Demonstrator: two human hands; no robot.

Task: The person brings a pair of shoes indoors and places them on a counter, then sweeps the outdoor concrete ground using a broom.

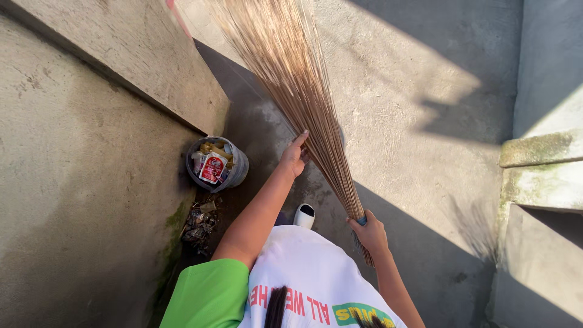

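A stick broom [297, 79] of thin tan bristles fans out ahead of me over the concrete floor, its upper part blurred. My right hand [369, 234] grips the bound end of the bundle low down. My left hand [294, 157] presses against the bristles further up, fingers spread along them. My white and green shirt [291, 285] fills the bottom of the view, and a white shoe tip [304, 215] shows below my left arm.
A small grey bucket [238, 173] full of wrappers and rubbish stands at the foot of the concrete wall [79, 182] on the left. A pile of dark debris [199, 226] lies beside it. Mossy concrete steps [537, 170] rise at the right.
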